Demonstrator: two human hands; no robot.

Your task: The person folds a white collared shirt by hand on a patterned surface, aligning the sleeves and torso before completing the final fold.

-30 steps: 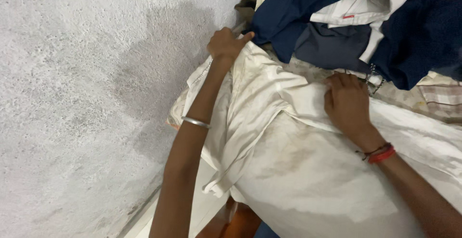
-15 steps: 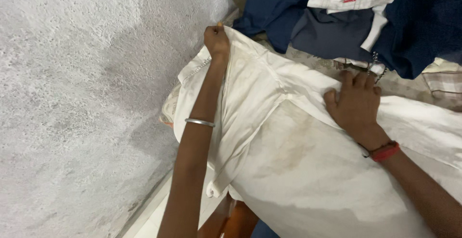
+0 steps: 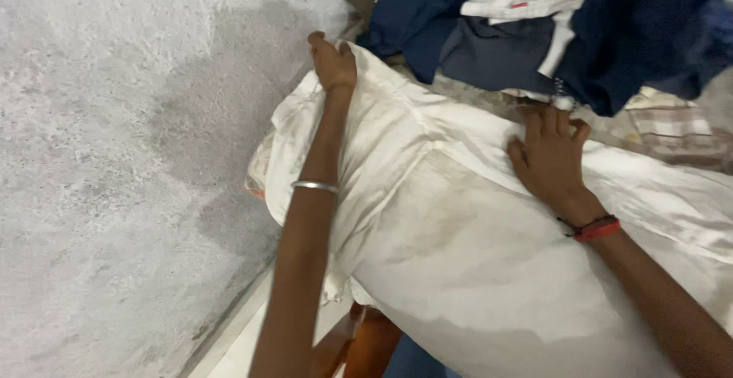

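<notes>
One cream-white garment [image 3: 458, 256] lies spread over a raised surface, its long axis running from the upper left, by the grey wall [image 3: 114, 156], down to the lower right. The left hand [image 3: 333, 63] curls closed on its far upper corner, while the right hand [image 3: 551, 158] presses flat and open-fingered on its upper edge. Just beyond lies a heap of dark blue clothes [image 3: 626, 34]; each wrist wears one band.

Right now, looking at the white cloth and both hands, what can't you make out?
Head view only:
- Left hand: fingertips curl over the white cloth edge, so the grip is hidden.
- Right hand: palm side hidden by its own back.
- Surface beneath: covered by the cloth.
- Dark blue clothes: cut off by the top edge, blurred.
</notes>
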